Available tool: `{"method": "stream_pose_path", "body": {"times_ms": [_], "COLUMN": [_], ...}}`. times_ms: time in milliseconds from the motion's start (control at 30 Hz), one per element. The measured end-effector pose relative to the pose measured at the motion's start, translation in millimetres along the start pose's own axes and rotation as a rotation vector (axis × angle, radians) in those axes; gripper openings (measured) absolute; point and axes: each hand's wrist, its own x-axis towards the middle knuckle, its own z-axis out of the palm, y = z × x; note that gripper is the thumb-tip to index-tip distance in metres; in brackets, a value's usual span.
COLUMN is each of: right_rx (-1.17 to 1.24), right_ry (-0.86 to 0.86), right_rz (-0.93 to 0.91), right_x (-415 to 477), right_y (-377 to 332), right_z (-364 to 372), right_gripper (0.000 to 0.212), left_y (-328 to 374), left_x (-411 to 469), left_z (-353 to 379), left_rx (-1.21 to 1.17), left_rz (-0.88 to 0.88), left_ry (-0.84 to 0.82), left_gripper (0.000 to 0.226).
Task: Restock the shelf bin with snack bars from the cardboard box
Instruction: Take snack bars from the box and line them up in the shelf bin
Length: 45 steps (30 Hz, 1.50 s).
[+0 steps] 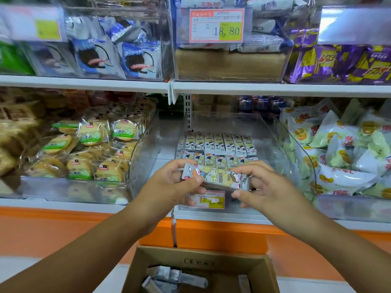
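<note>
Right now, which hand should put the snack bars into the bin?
Probably the right hand: both hands grip the snack bars, but it sits fully before the clear shelf bin, while the left hand hangs at the bin's left edge.

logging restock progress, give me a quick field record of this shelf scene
left hand: grips left end of held bars
right hand: grips their right end
held bars: level, in front of the shelf bin
shelf bin: clear, partly filled, two rows of stocked bars
cardboard box: open, below the shelf, a few loose bars inside
</note>
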Motion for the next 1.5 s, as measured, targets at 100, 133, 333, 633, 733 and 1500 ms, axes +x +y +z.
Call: {"method": "stream_pose_path", "body": {"times_ms": [100,133,333,633,733,1500], "right_rx": [-0.300,-0.343,-0.500,-0.449,-0.490,-0.357], "right_ry": [0.143,0.198,0.406,0.401,0.205,0.258], "right_rz": [-0.099,-0.111,-0.090,-0.002,0.034,-0.406], "right_x": [13,21,79,151,162,79], "right_y": [-3,-2,13,16,20,-10], "right_z": [2,4,23,56,61,54], "right_gripper": [0.029,0.031,0.032,0.030,0.036,0.035], "left_y": [-1,-1,-18,-27,-31,-103], "left_x": [6,8,25,27,27,-58], "left_z": [-4,-7,-25,-24,-26,-71], "left_rx": [0.466,0.588,0.616,0.554,0.540,0.912], "left_rz": [0.213,0.297,0.187,0.172,0.183,-0.007], "left_ry": [0.275,0.352,0.304,0.180,0.154,0.050], "left_gripper": [0.042,0.046,0.063,0.038,0.040,0.033]}}
